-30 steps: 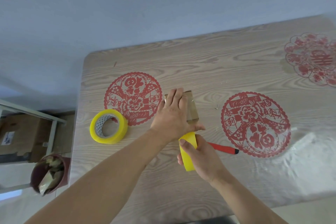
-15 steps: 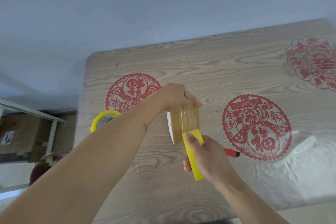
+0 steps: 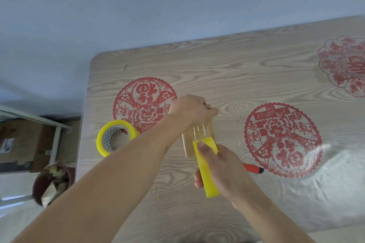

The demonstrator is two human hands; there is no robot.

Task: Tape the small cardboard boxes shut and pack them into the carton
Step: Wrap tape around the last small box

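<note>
Cardboard is being taped: one small box [image 3: 197, 140] is held upright on the desk [image 3: 256, 69] by the left hand [image 3: 192, 110], its fingers curled over the top edge, while a yellow tape roll [image 3: 206, 167] is gripped edge-on in the right hand [image 3: 223, 169], thumb pressed on the strip — sealing appears under way. Next, the tape likely needs cutting. Counted: two tape rolls, the other [image 3: 115, 137] lying flat; one red-handled tool [image 3: 253, 168]; no carton identifiable.

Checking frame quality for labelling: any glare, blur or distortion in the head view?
Head view: glare washes the table at lower right, over its clear cover; wide-angle bends the table's far edge; hands, box and tape roll are sharp; light is soft, shadows faint.
</note>
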